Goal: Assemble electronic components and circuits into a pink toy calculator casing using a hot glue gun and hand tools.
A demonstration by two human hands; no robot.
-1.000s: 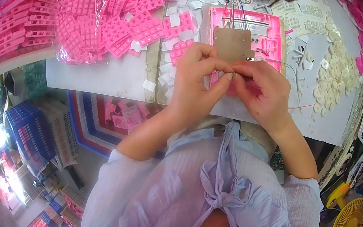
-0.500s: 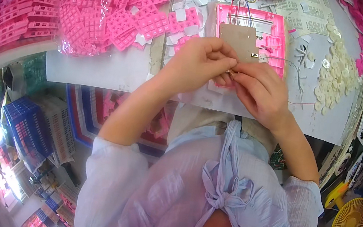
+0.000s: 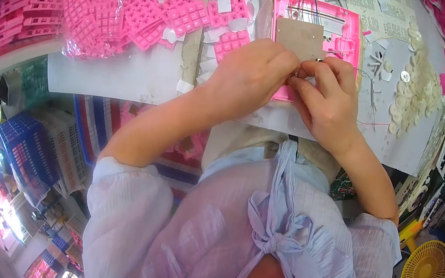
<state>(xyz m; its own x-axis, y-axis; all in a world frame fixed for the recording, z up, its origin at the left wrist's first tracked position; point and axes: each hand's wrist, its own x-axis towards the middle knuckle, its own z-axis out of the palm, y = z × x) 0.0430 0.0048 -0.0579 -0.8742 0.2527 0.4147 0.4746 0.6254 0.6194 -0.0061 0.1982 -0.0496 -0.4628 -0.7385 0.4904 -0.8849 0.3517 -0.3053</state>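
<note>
My left hand [image 3: 253,74] and my right hand [image 3: 328,97] meet over the near edge of a pink plastic casing [image 3: 356,44]. The fingers of both are closed in a pinch, fingertip to fingertip. Whatever small piece sits between them is hidden by the fingers. Just beyond my fingertips a tan circuit board [image 3: 299,39] lies in the casing. Several thin coloured wires [image 3: 302,6] run up from the board's far side.
Pink keypad pieces [image 3: 148,17], some under clear plastic, heap at the left. White round parts [image 3: 416,94] and small grey pins [image 3: 375,62] lie to the right. White paper tabs [image 3: 223,4] are scattered about. A yellow fan [image 3: 424,270] stands at the lower right.
My left hand has turned further over, its back now covering more of the fingers. Both hands remain together in a pinch. The whole view has shifted slightly.
</note>
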